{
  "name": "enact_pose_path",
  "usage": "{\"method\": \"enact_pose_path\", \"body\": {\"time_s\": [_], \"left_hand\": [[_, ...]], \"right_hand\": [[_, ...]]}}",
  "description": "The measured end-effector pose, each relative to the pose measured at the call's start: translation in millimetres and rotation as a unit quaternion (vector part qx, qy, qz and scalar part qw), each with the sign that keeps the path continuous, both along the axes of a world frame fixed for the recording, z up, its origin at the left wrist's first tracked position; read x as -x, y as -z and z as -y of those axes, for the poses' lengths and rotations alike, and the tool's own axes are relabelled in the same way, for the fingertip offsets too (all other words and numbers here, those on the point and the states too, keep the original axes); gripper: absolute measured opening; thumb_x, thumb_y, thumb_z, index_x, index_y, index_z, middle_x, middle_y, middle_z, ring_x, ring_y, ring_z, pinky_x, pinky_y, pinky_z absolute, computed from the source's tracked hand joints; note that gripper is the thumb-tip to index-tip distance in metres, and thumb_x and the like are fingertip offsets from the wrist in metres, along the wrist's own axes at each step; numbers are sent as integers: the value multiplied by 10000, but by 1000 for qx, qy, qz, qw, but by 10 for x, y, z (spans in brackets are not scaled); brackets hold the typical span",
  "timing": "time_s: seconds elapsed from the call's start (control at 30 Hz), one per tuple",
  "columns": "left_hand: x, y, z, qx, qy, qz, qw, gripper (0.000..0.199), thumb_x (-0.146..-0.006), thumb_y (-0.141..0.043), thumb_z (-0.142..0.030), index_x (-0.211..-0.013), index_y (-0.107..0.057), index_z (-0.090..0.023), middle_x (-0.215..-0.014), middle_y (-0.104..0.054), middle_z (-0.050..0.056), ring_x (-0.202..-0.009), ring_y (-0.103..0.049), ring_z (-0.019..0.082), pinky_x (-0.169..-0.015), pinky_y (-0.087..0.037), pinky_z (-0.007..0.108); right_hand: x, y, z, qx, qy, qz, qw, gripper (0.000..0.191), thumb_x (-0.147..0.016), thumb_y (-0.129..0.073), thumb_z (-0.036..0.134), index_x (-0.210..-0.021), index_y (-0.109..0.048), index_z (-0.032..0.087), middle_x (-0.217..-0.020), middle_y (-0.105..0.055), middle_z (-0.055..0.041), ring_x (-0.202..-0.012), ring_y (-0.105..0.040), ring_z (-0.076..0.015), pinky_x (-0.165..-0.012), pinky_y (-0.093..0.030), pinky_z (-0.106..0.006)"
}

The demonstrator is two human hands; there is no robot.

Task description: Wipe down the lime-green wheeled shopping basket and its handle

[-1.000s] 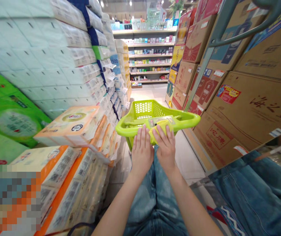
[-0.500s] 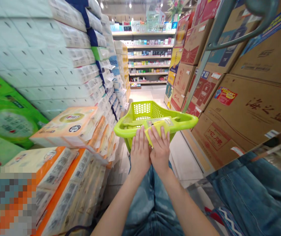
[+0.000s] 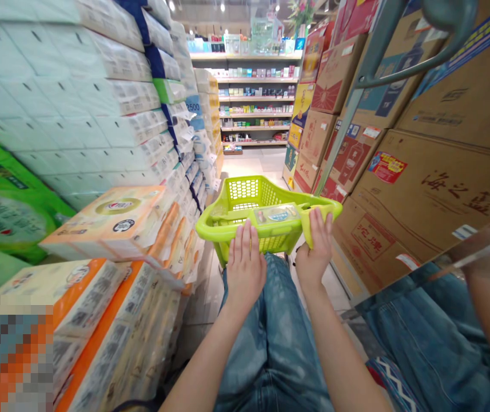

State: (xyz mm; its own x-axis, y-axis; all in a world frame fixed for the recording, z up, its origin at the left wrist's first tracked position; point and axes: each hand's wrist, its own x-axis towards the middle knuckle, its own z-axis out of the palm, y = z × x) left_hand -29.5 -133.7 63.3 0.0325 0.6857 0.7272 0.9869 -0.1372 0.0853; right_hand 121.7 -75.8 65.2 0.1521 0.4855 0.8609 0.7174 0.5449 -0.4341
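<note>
The lime-green plastic shopping basket (image 3: 223, 228) looks smooth and glossy, the clear film-wrapped packet (image 3: 277, 213) shiny, the brown corrugated cardboard cartons (image 3: 442, 200) matt, and the blue denim jeans (image 3: 270, 343) faded.

Shopping basket (image 3: 240, 191) ahead, tissue packs (image 3: 99, 114) left; cardboard cartons (image 3: 442, 194) right, store shelving (image 3: 255, 97) beyond

Lime-green basket (image 3: 221, 225), honeycomb-mesh walls; faded blue jeans (image 3: 270, 337), bleached patches.

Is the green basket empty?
The green basket is not empty: a flat packet lies at its near rim, just beyond the left hand and right hand.
</note>
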Motion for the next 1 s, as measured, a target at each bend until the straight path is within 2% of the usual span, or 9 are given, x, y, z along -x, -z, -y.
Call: {"method": "enact_pose_path", "body": {"time_s": [0.2,0.27,0.37,0.5,0.57,0.7,0.87,0.93,1.0], "left_hand": [[72,15,1,6,-1,-16,1000,684,-923,-454,-159,-1550,-203,-47,-1583,-338,216,-1518,-218,281,-1193,-315,478],[100,12,10,9,2,-22,1000,673,-926,-451,-164,-1547,-216,-52,-1580,-343,216,-1516,-227,276,-1192,-318,474],[110,1,20,11,6,-22,1000,684,-926,-437,-165,-1559,-194,-75,-1585,-346,196,-1512,-241,265,-1196,-315,460],[61,-11,17,7,9,-9,1000,706,-924,-421,-151,-1572,-148,-87,-1591,-337,184,-1509,-248,265,-1199,-309,456],[25,-12,11,5,10,-1,1000,711,-926,-419,-151,-1575,-135,-86,-1591,-337,185,-1508,-249,270,-1199,-306,459],[-19,-3,1,3,5,10,1000,719,-930,-426,-164,-1575,-123,-78,-1590,-336,195,-1508,-247,286,-1196,-306,474],[38,18,1,2,-3,-7,1000,677,-943,-405,-158,-1563,-154,-53,-1582,-340,216,-1509,-243,289,-1181,-330,485],[74,17,4,2,0,-16,1000,666,-946,-407,-167,-1561,-176,-60,-1580,-349,211,-1507,-252,284,-1182,-331,475],[95,9,9,2,5,-19,1000,672,-942,-416,-176,-1563,-179,-72,-1581,-351,201,-1507,-255,274,-1189,-322,460]], "right_hand": [[563,39,245,-14,-74,108,991,683,-859,-333,30,-1491,-436,267,-1450,-568,-28,-1520,-218,-210,-1236,-194,-569],[551,69,220,-35,-78,131,988,652,-881,-344,36,-1477,-456,275,-1423,-595,-27,-1512,-245,-196,-1244,-187,-547],[327,95,85,-50,-62,131,988,682,-867,-330,14,-1481,-447,286,-1435,-584,-28,-1499,-285,-198,-1233,-217,-552],[-80,72,-117,-45,-18,52,997,784,-768,-343,-8,-1508,-406,242,-1502,-509,-53,-1503,-275,-239,-1208,-242,-598],[-177,45,-156,-36,0,20,999,816,-725,-349,-9,-1502,-419,227,-1512,-495,-59,-1503,-276,-250,-1205,-243,-604],[53,10,-36,-14,2,2,1000,819,-733,-340,2,-1519,-392,227,-1530,-473,-53,-1518,-232,-246,-1209,-230,-607],[582,41,214,-18,-63,83,994,703,-843,-337,25,-1499,-427,262,-1444,-573,-31,-1515,-239,-211,-1238,-187,-566],[597,60,209,-34,-69,109,991,669,-867,-345,27,-1478,-457,277,-1408,-607,-26,-1501,-280,-198,-1242,-192,-539],[468,74,129,-51,-61,117,990,676,-864,-344,17,-1475,-460,283,-1400,-613,-29,-1491,-304,-193,-1238,-204,-534]]}}
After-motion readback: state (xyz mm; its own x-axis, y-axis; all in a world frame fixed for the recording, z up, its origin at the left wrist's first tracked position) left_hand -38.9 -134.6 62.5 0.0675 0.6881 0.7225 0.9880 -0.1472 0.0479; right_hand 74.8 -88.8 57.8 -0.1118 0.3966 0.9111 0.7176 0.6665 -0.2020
